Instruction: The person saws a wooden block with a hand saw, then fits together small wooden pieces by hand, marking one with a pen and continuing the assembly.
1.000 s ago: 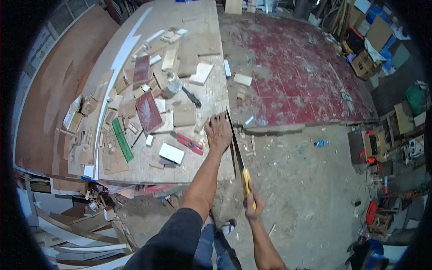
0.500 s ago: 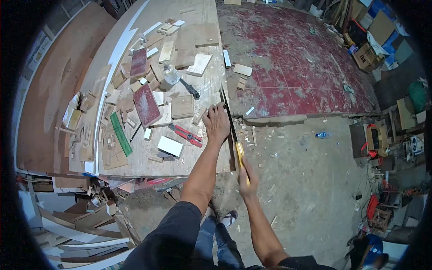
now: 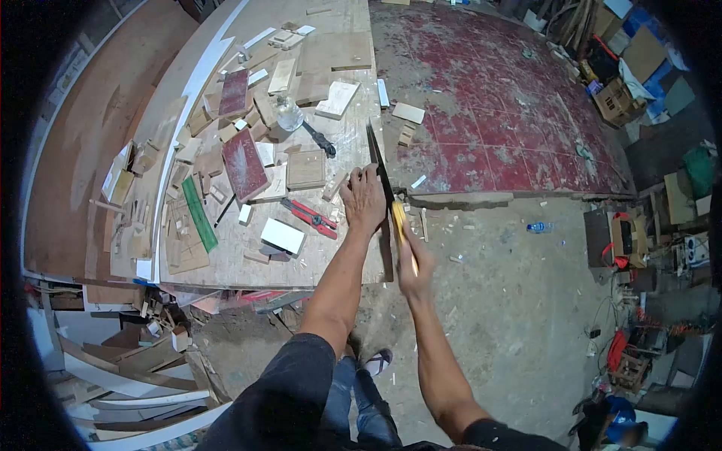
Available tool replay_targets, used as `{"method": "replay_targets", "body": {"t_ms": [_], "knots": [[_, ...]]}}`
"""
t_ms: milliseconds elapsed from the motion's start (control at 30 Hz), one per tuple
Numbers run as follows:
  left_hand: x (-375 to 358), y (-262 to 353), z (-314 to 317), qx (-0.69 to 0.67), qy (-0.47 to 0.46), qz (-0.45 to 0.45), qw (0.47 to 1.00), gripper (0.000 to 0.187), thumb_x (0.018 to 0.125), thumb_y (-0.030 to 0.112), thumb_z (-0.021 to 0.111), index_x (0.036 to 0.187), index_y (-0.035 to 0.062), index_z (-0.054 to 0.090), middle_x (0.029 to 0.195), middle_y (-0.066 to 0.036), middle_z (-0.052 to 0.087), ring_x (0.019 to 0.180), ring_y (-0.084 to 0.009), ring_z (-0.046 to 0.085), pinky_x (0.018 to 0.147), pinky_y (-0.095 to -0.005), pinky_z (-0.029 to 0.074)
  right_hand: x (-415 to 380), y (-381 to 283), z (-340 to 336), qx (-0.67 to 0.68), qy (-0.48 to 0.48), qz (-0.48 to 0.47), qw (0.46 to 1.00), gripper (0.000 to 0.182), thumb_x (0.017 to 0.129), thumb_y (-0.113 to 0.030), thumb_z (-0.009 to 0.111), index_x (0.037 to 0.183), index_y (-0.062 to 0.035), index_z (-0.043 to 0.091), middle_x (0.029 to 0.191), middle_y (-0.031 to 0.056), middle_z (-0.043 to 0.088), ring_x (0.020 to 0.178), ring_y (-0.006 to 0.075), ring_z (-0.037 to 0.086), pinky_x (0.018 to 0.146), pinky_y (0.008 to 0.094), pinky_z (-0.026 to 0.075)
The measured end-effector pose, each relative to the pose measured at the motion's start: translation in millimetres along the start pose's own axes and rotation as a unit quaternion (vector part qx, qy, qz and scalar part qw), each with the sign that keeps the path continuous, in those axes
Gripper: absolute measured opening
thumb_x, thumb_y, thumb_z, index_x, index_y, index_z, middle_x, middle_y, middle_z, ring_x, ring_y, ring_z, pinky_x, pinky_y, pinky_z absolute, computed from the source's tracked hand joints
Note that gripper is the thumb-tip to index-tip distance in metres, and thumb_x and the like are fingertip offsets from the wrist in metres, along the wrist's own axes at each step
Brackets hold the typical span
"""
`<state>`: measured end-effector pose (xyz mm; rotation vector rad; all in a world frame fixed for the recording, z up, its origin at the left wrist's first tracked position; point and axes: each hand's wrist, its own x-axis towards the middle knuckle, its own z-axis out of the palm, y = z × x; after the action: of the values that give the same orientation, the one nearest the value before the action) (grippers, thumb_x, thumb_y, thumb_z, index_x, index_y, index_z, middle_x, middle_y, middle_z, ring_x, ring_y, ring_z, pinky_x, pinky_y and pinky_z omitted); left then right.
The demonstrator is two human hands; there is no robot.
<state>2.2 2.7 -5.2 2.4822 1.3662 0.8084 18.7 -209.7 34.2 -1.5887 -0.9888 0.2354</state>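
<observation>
My right hand (image 3: 416, 269) is wrapped round the yellow handle of a handsaw (image 3: 384, 171). Its dark blade points away from me and runs along the workbench's right edge, just beside my left hand (image 3: 363, 203). That left hand presses down at the edge with curled fingers; whatever lies under them is hidden. A small wood block (image 3: 335, 186) lies against its left side. Further left are red-handled pliers (image 3: 310, 218) and a white-topped block (image 3: 283, 236). A square wooden piece (image 3: 306, 170) sits beyond the pliers.
Wood offcuts, a clear jar (image 3: 288, 114), a green strip (image 3: 199, 214) and dark red boards (image 3: 244, 165) cover the workbench (image 3: 226, 272). Right of it, a raised red tiled floor (image 3: 496, 120) meets concrete with scattered scraps and a blue bottle (image 3: 538, 228). Boxes line the right side.
My right hand has pushed the saw forward, away from me, so its handle is now closer to my left hand. My left hand stays at nearly the same place on the edge.
</observation>
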Motion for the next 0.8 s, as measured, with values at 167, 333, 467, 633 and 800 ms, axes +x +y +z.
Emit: {"method": "replay_targets", "body": {"t_ms": [167, 333, 467, 633, 800], "knots": [[1, 3, -6, 0.004, -0.018, -0.009, 1.0, 0.035, 0.094, 0.015, 0.046, 0.128, 0.0072, 0.051, 0.122, -0.011, 0.059, 0.123, -0.0283, 0.046, 0.098, -0.0468, 0.03, -52, -35, -28, 0.086, -0.039, 0.173, 0.98, 0.037, 0.094, -0.01, 0.052, 0.127, 0.004, 0.059, 0.119, 0.0224, 0.065, 0.088, 0.0274, 0.07, 0.079, 0.0305, 0.051], [-2, -3, 2, 0.013, 0.016, 0.011, 1.0, 0.037, 0.092, 0.018, 0.049, 0.127, 0.0081, 0.051, 0.123, -0.009, 0.058, 0.122, -0.0272, 0.047, 0.098, -0.0458, 0.031, 28, 0, 10, 0.045, -0.046, 0.126, 0.99, 0.039, 0.093, -0.011, 0.052, 0.129, 0.0024, 0.06, 0.118, 0.0211, 0.067, 0.098, 0.0309, 0.069, 0.087, 0.0346, 0.05], [0, 1, -3, -0.002, 0.016, 0.001, 1.0, 0.033, 0.093, 0.017, 0.049, 0.124, 0.0085, 0.051, 0.117, -0.01, 0.06, 0.122, -0.0277, 0.047, 0.097, -0.0457, 0.031, -46, -20, -25, 0.065, -0.014, 0.063, 0.996, 0.038, 0.093, -0.009, 0.053, 0.128, 0.0049, 0.058, 0.118, 0.0262, 0.065, 0.111, 0.0302, 0.065, 0.096, 0.0351, 0.047], [-5, -1, -1, 0.001, 0.014, 0.008, 1.0, 0.036, 0.091, 0.017, 0.05, 0.125, 0.0077, 0.051, 0.116, -0.01, 0.061, 0.119, -0.0278, 0.048, 0.097, -0.0453, 0.03, 30, 6, 16, 0.063, -0.047, 0.107, 0.991, 0.037, 0.093, -0.009, 0.053, 0.128, 0.0035, 0.059, 0.113, 0.0237, 0.068, 0.103, 0.0276, 0.067, 0.093, 0.0321, 0.048], [0, 2, -6, -0.02, 0.027, 0.007, 0.999, 0.032, 0.091, 0.014, 0.05, 0.122, 0.0072, 0.054, 0.115, -0.011, 0.061, 0.117, -0.0279, 0.05, 0.097, -0.0461, 0.03, -16, 21, -3, 0.06, -0.03, 0.067, 0.995, 0.037, 0.094, -0.01, 0.053, 0.128, 0.0015, 0.06, 0.113, 0.0255, 0.067, 0.11, 0.0266, 0.064, 0.094, 0.0354, 0.047]]}}
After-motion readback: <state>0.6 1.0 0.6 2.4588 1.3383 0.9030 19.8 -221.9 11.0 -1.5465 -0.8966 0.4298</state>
